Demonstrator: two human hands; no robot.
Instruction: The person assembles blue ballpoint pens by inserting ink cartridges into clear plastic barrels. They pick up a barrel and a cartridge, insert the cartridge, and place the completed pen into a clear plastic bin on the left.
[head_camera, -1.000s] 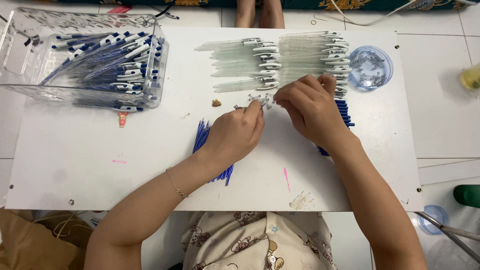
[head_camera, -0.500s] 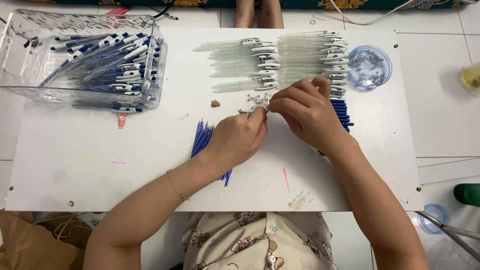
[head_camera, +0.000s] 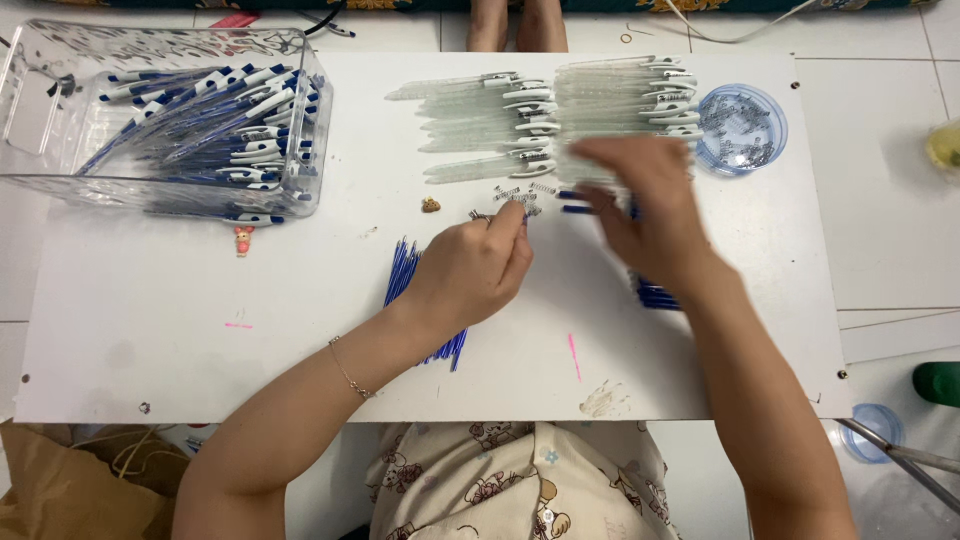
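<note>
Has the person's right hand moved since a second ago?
Yes. The right hand has left the left hand and moved up toward the clear pen barrels, nearer the round blue dish.

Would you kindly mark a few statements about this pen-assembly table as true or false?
1. The clear bin of finished pens sits at the table's far left. True.
2. The left hand pinches something small by the loose springs. True.
3. The round blue dish is empty. False: it holds small springs.
4. The blue refills lie inside the bin. False: they lie on the table under the left hand.
5. The right hand is near the clear pen barrels. True.
</note>
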